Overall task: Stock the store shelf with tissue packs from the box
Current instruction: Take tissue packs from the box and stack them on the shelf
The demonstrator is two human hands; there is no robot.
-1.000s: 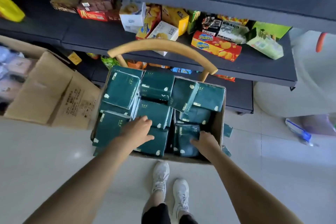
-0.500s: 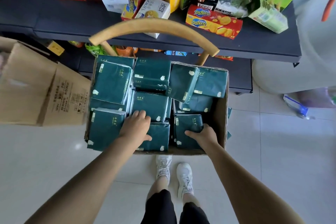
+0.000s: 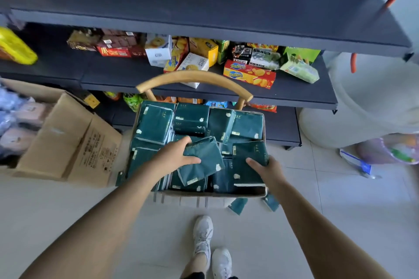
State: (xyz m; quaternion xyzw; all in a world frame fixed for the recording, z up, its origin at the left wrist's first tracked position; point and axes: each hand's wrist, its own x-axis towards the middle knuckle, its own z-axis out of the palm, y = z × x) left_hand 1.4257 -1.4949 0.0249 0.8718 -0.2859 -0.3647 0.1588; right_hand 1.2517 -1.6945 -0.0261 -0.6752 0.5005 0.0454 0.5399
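Tissue packs [image 3: 192, 120]: dark green, heaped loosely in the box, some flat and some on edge.
Stray packs [image 3: 238, 205]: what look like two more lie on the floor just below the box's front right corner.
Box [image 3: 204, 197]: open cardboard, set on a chair whose backrest [image 3: 195, 77] curves behind it. It was probably raised there to keep the stock within easy reach.
Left hand [image 3: 174, 158]: over the box's middle, fingers clamped on one tilted pack [image 3: 204, 165], thumb across its face, so it peels clear of the heap.
Right hand [image 3: 266, 169]: at the box's right wall, thumb pressed on a second pack [image 3: 249, 154], the other fingers hidden behind its edge.
Reason: one pack per hand likely halves the trips.
Shelf [image 3: 204, 2]: beyond the box. Its upper board is bare and a likely destination, while snack cartons [image 3: 249, 72] fill the board below.
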